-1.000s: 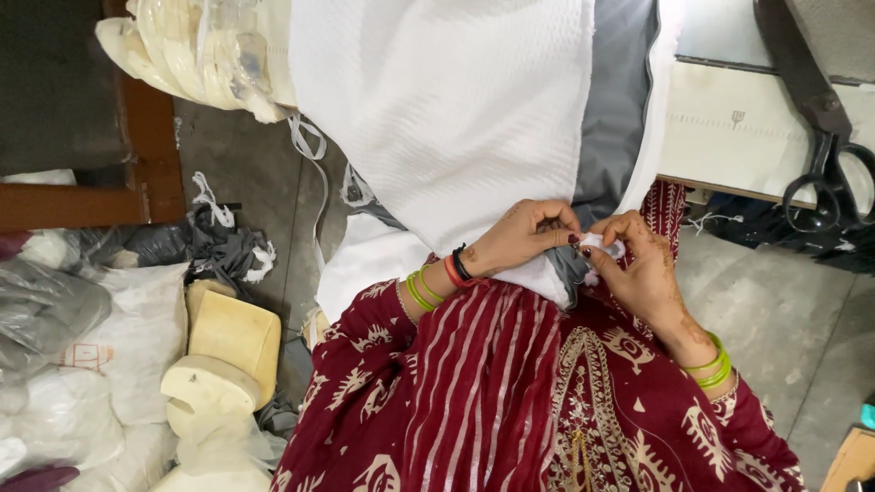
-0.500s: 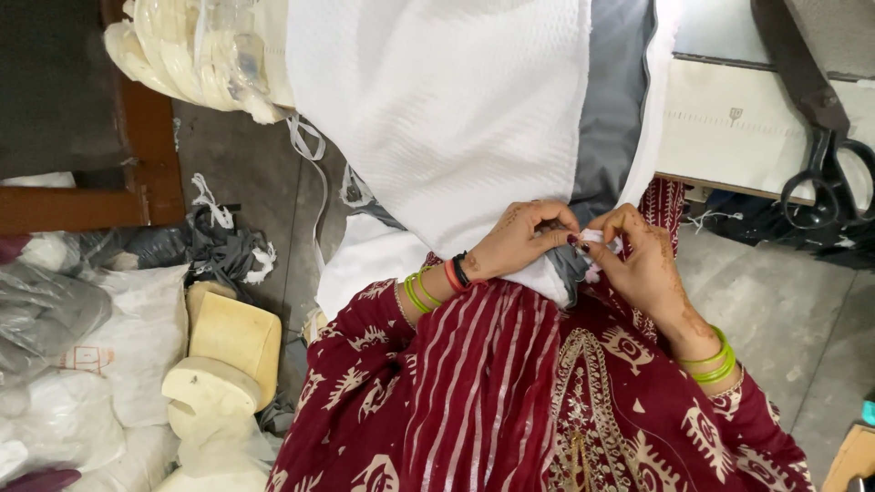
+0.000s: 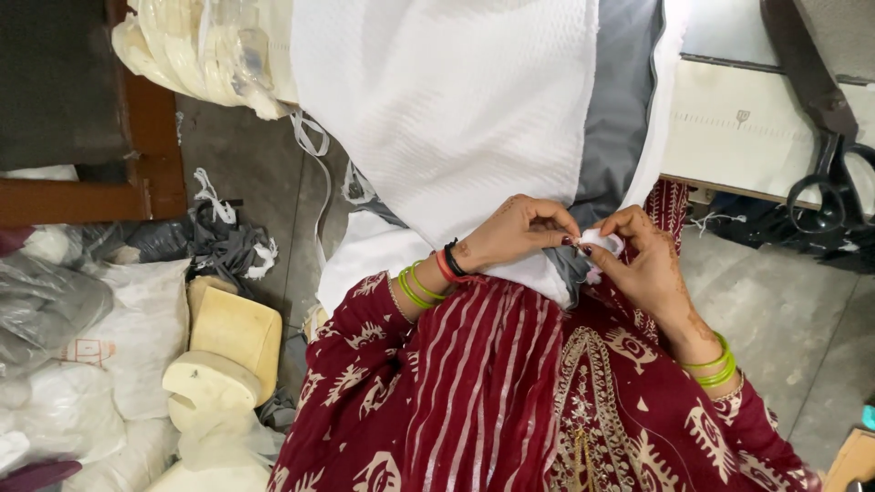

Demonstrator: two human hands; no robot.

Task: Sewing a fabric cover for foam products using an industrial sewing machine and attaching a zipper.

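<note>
- Head view, looking down: the left hand (image 3: 515, 232) and right hand (image 3: 643, 264) meet fingertip to fingertip at the lower edge of the white fabric (image 3: 456, 118).
- Both hands pinch a small white piece (image 3: 602, 242) between them, just below that fabric's hem.
- Grey cloth (image 3: 624, 118) lies right of the white fabric.
- Black scissors (image 3: 825, 164) rest on the table (image 3: 729, 137), further right.
- Foam blocks (image 3: 228, 342) sit lower left of it.

Grey concrete floor (image 3: 775, 301), perhaps dusty
</note>
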